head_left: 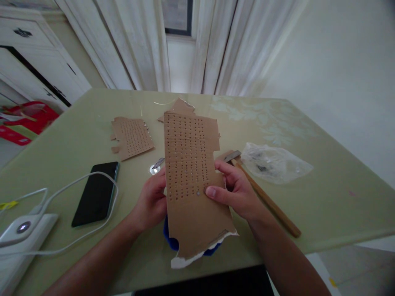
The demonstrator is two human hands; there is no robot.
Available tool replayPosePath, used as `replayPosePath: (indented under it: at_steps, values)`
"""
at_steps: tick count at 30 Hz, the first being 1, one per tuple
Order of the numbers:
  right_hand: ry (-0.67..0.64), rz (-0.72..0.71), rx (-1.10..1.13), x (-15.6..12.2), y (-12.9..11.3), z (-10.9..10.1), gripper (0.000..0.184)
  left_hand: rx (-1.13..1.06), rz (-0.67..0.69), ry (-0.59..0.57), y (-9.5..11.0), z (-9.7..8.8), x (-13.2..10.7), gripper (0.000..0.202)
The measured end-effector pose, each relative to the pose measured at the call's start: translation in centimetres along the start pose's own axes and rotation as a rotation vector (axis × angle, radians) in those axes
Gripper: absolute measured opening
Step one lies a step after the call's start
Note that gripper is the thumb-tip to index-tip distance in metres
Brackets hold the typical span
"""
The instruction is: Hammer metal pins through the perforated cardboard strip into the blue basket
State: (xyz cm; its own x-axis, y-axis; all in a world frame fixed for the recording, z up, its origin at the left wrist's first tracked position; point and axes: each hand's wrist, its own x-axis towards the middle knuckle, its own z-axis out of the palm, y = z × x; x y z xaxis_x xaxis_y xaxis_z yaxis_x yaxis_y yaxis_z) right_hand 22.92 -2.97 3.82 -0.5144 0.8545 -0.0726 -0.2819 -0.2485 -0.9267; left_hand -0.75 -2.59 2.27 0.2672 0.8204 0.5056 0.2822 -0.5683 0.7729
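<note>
A torn piece of brown cardboard with rows of small holes is held tilted up over the table. My right hand is closed on its right edge, thumb pressed on the front near the lowest holes and fingers behind. A small round metallic spot shows in the bottom row. At the left edge my left hand grips the same sheet, its fingertips partly hidden behind it. Something blue lies beneath the cardboard, mostly covered. Just right of my right hand rests a hammer with a wooden handle.
Another holed cardboard piece and a scrap lie farther back. Thin metal pins sit on a small round disc. A clear plastic bag is at right. A phone, white cable and power strip occupy the left.
</note>
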Motion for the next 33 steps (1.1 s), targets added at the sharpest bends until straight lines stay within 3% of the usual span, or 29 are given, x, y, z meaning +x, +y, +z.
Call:
replayPosePath:
  at_steps: [6,11,20,25,28,31,33]
  values:
    - [-0.027,0.021,0.005,-0.3,-0.2,0.2,0.042,-0.008,-0.062,-0.070,0.4,-0.3,0.0,0.043]
    - [-0.069,0.051,0.022,-0.5,-0.4,0.4,0.040,-0.039,-0.094,-0.001,-0.3,0.0,-1.1,0.049]
    - [-0.037,0.028,-0.002,-0.1,0.0,0.9,0.041,-0.013,0.001,0.040,0.5,-0.4,-0.6,0.039]
    - [0.075,-0.032,-0.083,0.6,0.5,0.7,0.043,-0.050,-0.134,0.023,-0.5,0.3,-0.5,0.018]
    - [0.155,-0.076,-0.098,0.8,0.7,0.5,0.044,-0.038,-0.180,0.180,-1.0,0.5,-0.8,0.033]
    - [0.208,-0.097,-0.131,0.8,0.7,0.4,0.043,0.113,-0.077,0.335,-0.9,0.1,-1.1,0.037]
    - [0.210,-0.114,-0.172,0.8,0.6,0.5,0.043,0.229,0.069,0.272,-0.6,-0.3,-1.2,0.030]
